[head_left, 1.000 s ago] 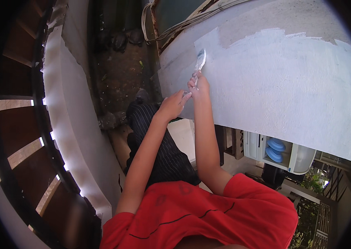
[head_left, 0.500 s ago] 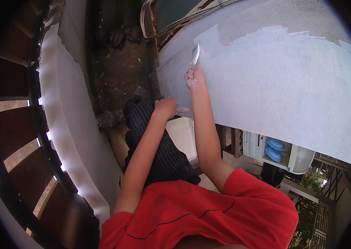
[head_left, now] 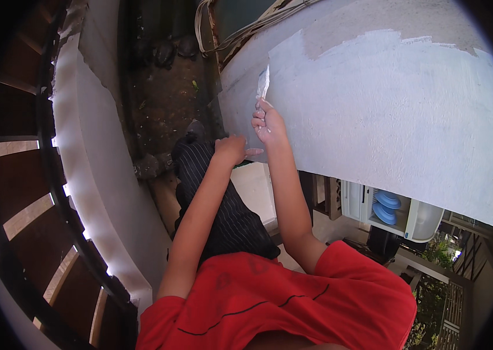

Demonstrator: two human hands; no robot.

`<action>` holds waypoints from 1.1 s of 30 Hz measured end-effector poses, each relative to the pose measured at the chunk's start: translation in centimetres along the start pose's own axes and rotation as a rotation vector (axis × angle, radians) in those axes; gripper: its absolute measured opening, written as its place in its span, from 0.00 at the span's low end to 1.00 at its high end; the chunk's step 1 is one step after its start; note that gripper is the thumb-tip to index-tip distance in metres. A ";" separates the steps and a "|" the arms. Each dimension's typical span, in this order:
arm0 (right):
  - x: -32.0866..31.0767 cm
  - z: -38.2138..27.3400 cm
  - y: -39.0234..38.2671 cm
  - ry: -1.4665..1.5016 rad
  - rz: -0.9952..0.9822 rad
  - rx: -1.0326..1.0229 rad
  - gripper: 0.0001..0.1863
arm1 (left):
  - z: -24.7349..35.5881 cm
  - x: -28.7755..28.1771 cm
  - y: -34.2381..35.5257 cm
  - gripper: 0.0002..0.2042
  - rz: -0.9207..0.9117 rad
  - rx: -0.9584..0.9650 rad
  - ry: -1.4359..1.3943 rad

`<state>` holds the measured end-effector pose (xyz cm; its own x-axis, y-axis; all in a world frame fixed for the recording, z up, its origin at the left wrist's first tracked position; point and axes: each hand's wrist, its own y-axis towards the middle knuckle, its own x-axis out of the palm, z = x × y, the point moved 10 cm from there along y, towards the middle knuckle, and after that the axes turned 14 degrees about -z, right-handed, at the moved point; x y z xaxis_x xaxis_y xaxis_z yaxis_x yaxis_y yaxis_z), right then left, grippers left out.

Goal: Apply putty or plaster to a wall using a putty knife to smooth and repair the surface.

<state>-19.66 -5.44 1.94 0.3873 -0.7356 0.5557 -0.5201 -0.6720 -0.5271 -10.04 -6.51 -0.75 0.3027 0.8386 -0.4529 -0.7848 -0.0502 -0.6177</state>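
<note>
My right hand is closed around a paintbrush coated in white paint. The brush points up and away, close to the left part of the wall; I cannot tell whether its tip touches. White smears show on the fingers. Most of the wall is white and wet-looking, with a bare grey patch along its far edge. My left hand rests near the knee of my striped dark trousers, holding nothing visible. Pale paint covers its stretched-out finger, which points toward the wall.
A low white wall with dark slats runs along the left. Cables hang by the far wall edge. Dark rounded shapes lie on the wet-looking ground. On the right, blue plates stand in a white cabinet.
My right hand has moved slightly left and nearer to me with the paintbrush, which is turned more upright and toward the left. The left hand has hardly moved.
</note>
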 end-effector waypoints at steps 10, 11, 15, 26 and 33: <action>-2.1 -1.6 -1.2 0.070 0.246 -0.192 0.17 | 0.1 1.1 0.5 0.32 -0.004 0.033 -0.042; -2.2 -1.1 -1.6 0.096 0.236 -0.161 0.16 | 0.0 0.9 0.5 0.32 -0.003 0.034 -0.042; 0.0 0.8 -2.2 0.199 0.042 -0.023 0.12 | -0.2 0.9 0.5 0.28 -0.023 -0.017 -0.005; -0.6 -1.6 2.0 0.163 0.022 -0.048 0.11 | 0.7 1.1 -0.1 0.27 -0.034 -0.003 -0.071; -1.0 0.3 -1.4 0.282 0.005 -0.080 0.12 | 0.0 1.0 -0.1 0.24 -0.039 -0.023 -0.010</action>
<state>-19.14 -3.76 1.92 0.1637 -0.6790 0.7157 -0.5843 -0.6512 -0.4842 -9.67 -5.68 -1.07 0.3276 0.8454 -0.4218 -0.7600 -0.0294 -0.6492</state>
